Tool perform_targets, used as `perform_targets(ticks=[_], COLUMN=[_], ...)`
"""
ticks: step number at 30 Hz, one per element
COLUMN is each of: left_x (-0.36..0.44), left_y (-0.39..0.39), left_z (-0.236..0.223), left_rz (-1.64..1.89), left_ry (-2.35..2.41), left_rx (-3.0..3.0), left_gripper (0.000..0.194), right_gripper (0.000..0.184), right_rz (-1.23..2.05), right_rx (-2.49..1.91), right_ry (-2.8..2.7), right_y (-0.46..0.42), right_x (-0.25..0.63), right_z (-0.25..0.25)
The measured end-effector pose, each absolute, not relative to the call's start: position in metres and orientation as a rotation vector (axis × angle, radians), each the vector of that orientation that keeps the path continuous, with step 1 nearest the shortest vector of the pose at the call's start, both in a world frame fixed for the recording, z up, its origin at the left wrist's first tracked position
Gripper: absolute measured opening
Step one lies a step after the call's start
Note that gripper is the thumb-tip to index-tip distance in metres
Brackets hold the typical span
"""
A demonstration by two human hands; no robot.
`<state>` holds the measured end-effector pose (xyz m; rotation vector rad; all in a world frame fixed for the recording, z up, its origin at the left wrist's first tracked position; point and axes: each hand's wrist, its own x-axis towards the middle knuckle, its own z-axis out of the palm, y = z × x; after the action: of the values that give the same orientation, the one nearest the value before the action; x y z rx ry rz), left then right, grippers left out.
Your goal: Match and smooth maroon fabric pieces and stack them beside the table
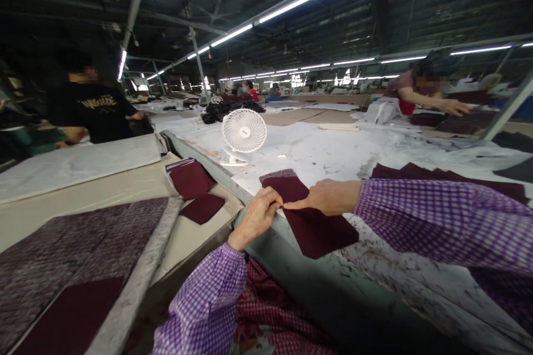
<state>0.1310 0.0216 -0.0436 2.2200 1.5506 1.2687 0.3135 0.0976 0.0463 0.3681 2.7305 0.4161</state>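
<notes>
A maroon fabric piece (318, 230) lies over the table's near edge, its lower corner hanging past it. At its left side, my left hand (259, 212) is closed, with thumb and fingertips pinching the fabric's edge. My right hand (327, 198) comes across from the right and rests on the piece. Its index finger stretches to the same pinched spot while the other fingers curl against the cloth; what lies beneath them is hidden. Beyond my hands, the far end of the cloth shows maroon beside a speckled strip (283, 173).
A small white fan (244, 132) stands behind the fabric. To the left, stacked maroon pieces (189, 178) and a single piece (203, 208) lie on a beige table; speckled fabric (83, 244) is nearer. More maroon fabric (441, 180) lies at right. Co-workers stand left (94, 105) and right (416, 91).
</notes>
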Motion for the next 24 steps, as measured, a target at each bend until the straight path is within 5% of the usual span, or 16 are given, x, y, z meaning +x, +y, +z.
perform_targets(ticks=[6, 13, 21, 24], left_x=[0.13, 0.124, 0.127, 0.134], left_y=[0.02, 0.023, 0.022, 0.022], left_z=[-0.045, -0.044, -0.035, -0.033], left_rz=[1.314, 1.195, 1.056, 0.972], left_ry=[1.593, 1.525, 1.611, 1.713], left_rx=[2.178, 2.232, 2.279, 2.466], left_gripper=[0.009, 0.032, 0.021, 0.014], right_gripper=[0.051, 0.026, 0.031, 0.03], right_rz=[0.553, -0.261, -0.408, -0.179], right_rx=[0.577, 0.885, 1.254, 1.339], right_ry=[2.884, 2.923, 2.839, 2.976], right_y=[0.097, 0.132, 0.182, 0.206], right_x=[0.336, 0.358, 0.465, 0.506], right_z=[0.027, 0.029, 0.073, 0.071])
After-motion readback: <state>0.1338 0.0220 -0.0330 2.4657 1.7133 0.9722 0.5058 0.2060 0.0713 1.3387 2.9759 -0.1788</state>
